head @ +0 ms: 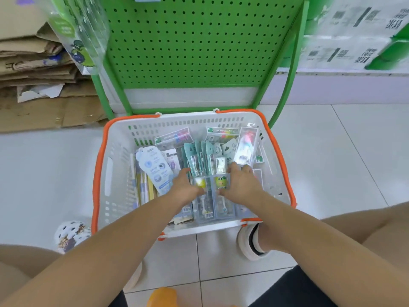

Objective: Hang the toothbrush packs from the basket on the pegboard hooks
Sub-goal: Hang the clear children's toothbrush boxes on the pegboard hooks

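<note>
A white basket with an orange rim (115,160) stands on the floor at the foot of the green pegboard (194,41). It holds several toothbrush packs. Both my hands are inside it. My left hand (184,186) and my right hand (240,185) clasp the two sides of a pair of clear toothbrush packs (211,196) with cartoon heads, one yellow, one green. Teal packs (199,156) stand just behind my fingers, and a clear pack with a red brush (245,145) leans at the right. A white and blue pack (155,167) lies at the left.
Flattened cardboard (39,74) is stacked on the floor at the left. A clear green-printed pack (81,34) hangs at the pegboard's upper left. White cartons (354,34) sit at the right. My feet (252,242) rest on the tiled floor beside the basket.
</note>
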